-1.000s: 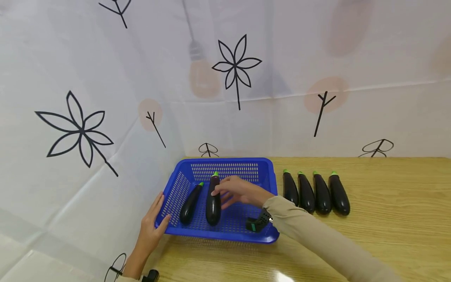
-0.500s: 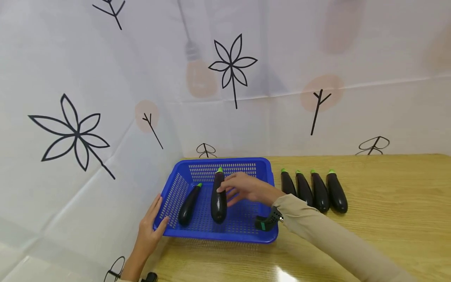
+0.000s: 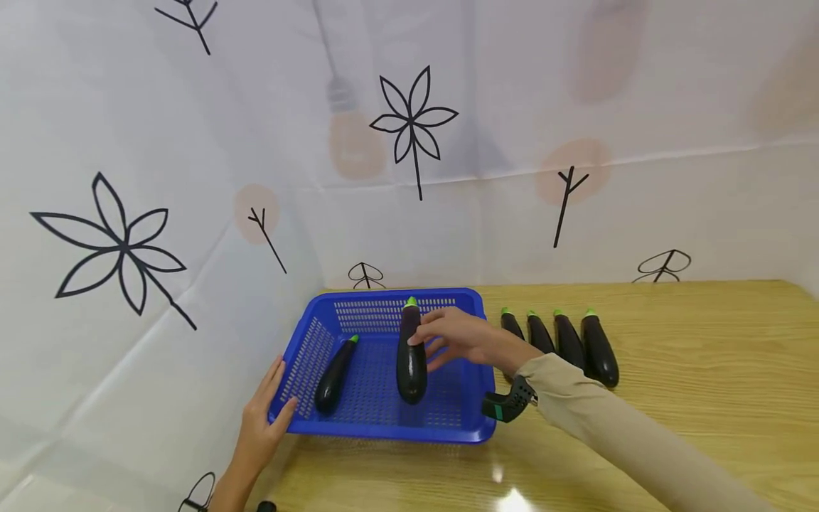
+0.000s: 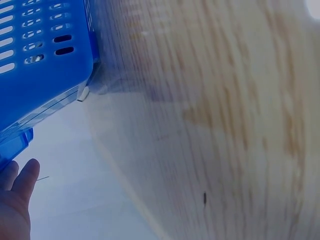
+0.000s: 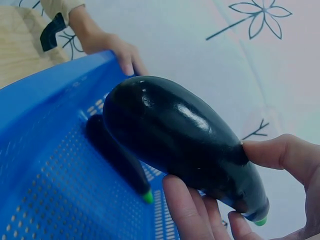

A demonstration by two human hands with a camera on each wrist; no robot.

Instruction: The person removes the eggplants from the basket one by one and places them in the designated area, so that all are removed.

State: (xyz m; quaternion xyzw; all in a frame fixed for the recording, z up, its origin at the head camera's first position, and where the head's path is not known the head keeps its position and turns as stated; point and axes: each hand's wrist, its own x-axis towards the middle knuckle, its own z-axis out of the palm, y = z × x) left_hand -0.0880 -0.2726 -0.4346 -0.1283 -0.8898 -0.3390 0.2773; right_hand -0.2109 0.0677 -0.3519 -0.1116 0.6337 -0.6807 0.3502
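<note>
My right hand (image 3: 457, 336) pinches a dark purple eggplant (image 3: 411, 363) between thumb and fingers near its green stem end. The eggplant hangs over the right part of the blue plastic basket (image 3: 384, 429), its stem pointing away from me. In the right wrist view the thumb lies on one side of the held eggplant (image 5: 175, 130) and the fingers on the other. A second eggplant (image 3: 335, 377) lies on the basket's bottom at the left. My left hand (image 3: 259, 419) rests on the basket's left rim, fingers straight and thumb spread.
To the right of the basket, several more eggplants (image 3: 599, 350) lie side by side on the wooden table (image 3: 691, 355), partly hidden by my right arm. A white cloth (image 3: 307, 128) printed with black plants hangs behind the table and along its left side.
My right hand has lifted the eggplant and carried it to the right, away from the one on the basket's bottom. My left hand stays on the rim. The head view has shifted slightly.
</note>
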